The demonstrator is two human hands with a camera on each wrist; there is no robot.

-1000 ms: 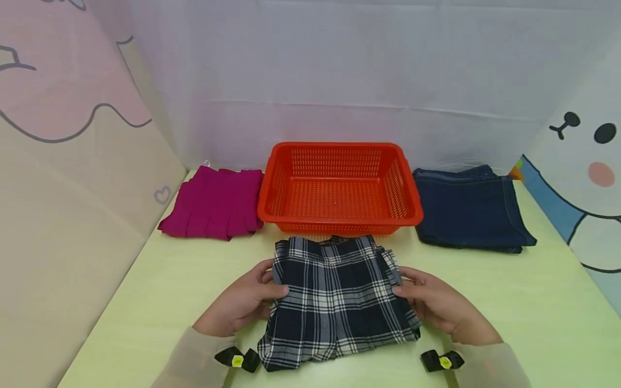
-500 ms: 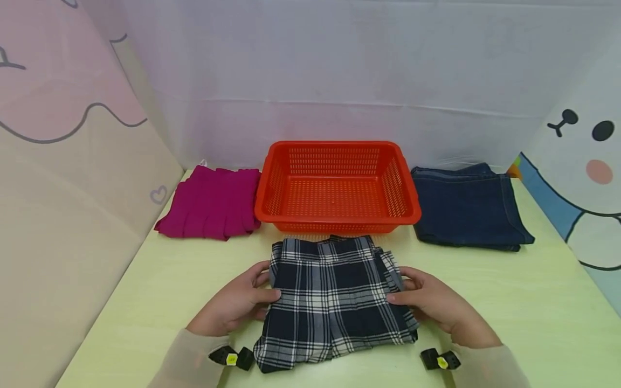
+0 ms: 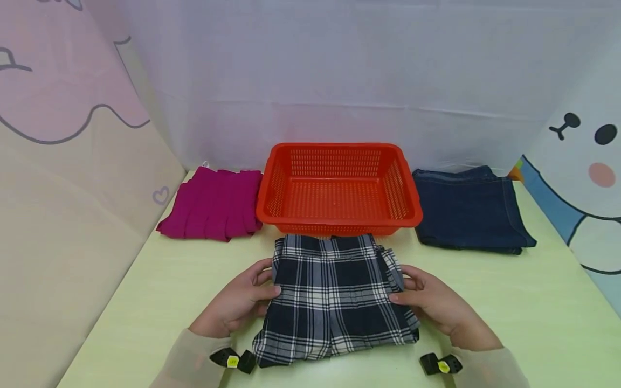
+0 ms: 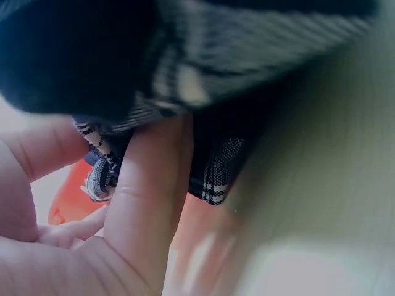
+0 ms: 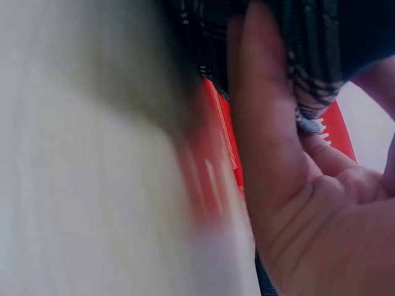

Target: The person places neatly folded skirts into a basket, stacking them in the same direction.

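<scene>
A folded dark-blue, grey and white plaid garment [image 3: 330, 296] with a waistband and a wider lower edge is in front of the red basket. My left hand [image 3: 237, 302] pinches its left side, thumb on top and fingers partly hidden behind and under the cloth. At its right side, my right hand [image 3: 439, 304] grips in the same manner. Both wrist views show fingers beneath the plaid cloth [image 4: 271, 49], whose underside stands somewhat above the table near the hands. In the right wrist view the cloth [image 5: 315, 37] is dark and blurred.
The red plastic basket [image 3: 339, 221] has slotted walls and nothing in it. A folded magenta garment [image 3: 215, 205] lies left of it, and folded dark-blue denim [image 3: 468, 213] lies right. The pale green table [image 3: 485, 285] meets white cloth walls [image 3: 349, 64] at back and sides.
Both hands keep their hold. The left thumb has slid slightly outward, to the left, since one second ago. The garment's near left corner has risen a little in the head view.
</scene>
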